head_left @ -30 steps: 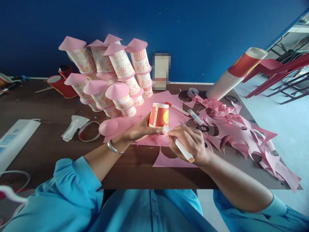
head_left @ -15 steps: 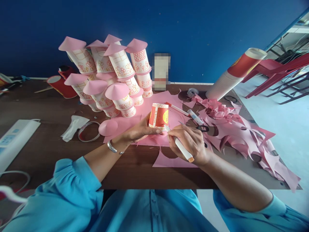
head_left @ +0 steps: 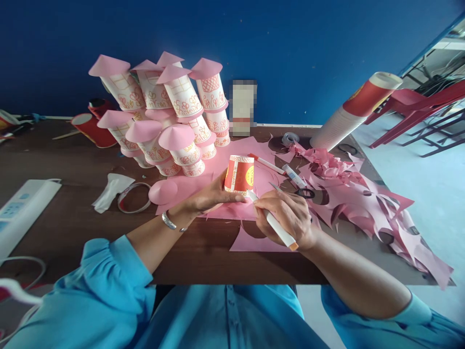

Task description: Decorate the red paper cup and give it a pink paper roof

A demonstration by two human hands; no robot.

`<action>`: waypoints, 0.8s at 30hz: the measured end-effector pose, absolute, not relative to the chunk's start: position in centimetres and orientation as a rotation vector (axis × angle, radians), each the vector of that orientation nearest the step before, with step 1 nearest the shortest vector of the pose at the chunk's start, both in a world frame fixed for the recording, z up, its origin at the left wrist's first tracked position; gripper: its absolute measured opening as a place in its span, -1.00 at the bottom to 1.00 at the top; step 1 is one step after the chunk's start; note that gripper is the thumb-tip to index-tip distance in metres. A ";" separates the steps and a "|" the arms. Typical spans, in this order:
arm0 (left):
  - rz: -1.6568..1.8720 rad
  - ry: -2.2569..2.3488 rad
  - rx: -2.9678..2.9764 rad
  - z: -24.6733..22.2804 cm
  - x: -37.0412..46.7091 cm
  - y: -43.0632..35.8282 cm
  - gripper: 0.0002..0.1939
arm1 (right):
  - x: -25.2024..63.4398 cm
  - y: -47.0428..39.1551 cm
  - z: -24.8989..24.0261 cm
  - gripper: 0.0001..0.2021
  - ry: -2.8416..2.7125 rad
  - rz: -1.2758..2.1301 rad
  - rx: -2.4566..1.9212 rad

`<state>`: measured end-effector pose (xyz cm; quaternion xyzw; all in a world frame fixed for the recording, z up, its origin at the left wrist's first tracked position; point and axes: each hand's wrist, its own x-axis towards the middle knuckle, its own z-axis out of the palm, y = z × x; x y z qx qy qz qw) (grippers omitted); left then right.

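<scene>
A red and white paper cup [head_left: 240, 173] is gripped by my left hand [head_left: 214, 195], whose thumb lies along the cup's lower edge. My right hand [head_left: 286, 215] is closed around a white marker [head_left: 278, 227] with an orange end; its tip touches or nearly touches the cup's lower rim. Under the cup lies pink paper [head_left: 250, 245]. Behind and left stand several stacked paper-cup towers [head_left: 181, 102] with pink cone roofs and drawn flowers.
A red marker [head_left: 267, 165], a glue stick [head_left: 293, 176] and black-handled scissors [head_left: 305, 193] lie beyond my right hand. Pink paper scraps [head_left: 363, 198] and a tall cup stack [head_left: 341, 121] are at right. Tape [head_left: 133, 198] and a power strip [head_left: 27, 213] are at left.
My right hand and the marker have shifted slightly to the right, and the marker's orange end has dropped a little. My left hand and the cup are nearly still.
</scene>
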<state>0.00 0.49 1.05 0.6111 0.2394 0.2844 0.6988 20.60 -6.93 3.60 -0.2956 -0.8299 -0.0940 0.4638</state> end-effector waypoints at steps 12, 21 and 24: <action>0.625 0.556 1.256 1.6 -0.1 0.2 -0.11 | 20.4 -6.9 3.5 -0.76 -2.073 -0.256 -0.703; 0.616 0.539 1.222 1.3 0.0 0.2 -0.18 | 20.4 -6.8 3.3 -0.77 -2.050 -0.250 -0.730; 0.615 0.544 1.216 1.3 0.0 0.2 -0.24 | 20.4 -6.8 3.3 -0.77 -2.042 -0.256 -0.742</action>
